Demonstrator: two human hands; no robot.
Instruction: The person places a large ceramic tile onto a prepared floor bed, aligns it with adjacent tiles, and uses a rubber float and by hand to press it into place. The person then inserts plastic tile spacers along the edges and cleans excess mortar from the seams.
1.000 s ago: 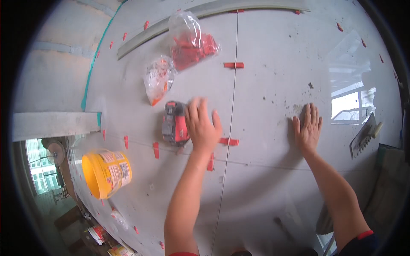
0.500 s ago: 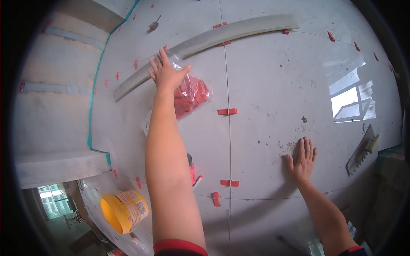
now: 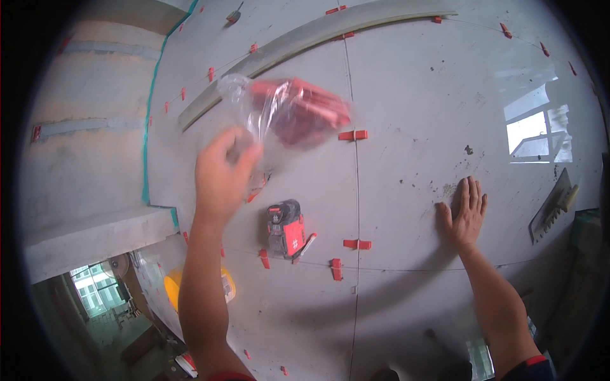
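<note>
My left hand (image 3: 222,168) is closed on the gathered neck of a clear plastic bag (image 3: 298,114), lifted over the tiled floor. Through the film a pile of red tile-levelling wedges shows, somewhat smeared by motion. My right hand (image 3: 467,213) lies flat on the grey tiles (image 3: 413,209), fingers stretched out, beside a patch of dark crumbs. Between the hands a red wedge (image 3: 352,135) sits across the tile joint, with another wedge (image 3: 357,244) nearer me. A black and red boxy device (image 3: 286,225) rests on the floor below the bag.
Beyond the bag lies a long grey straightedge (image 3: 343,26). A notched trowel (image 3: 553,208) is at the right, and a yellow bucket (image 3: 171,289) stands partly behind my left forearm. A small tool (image 3: 234,16) lies far left. Teal tape edges the raised ledge (image 3: 101,238).
My left hand has gone from spread fingers over the bag to gripping it. It has lifted the bag and drawn back toward me, uncovering the boxy device. The right hand stays flat.
</note>
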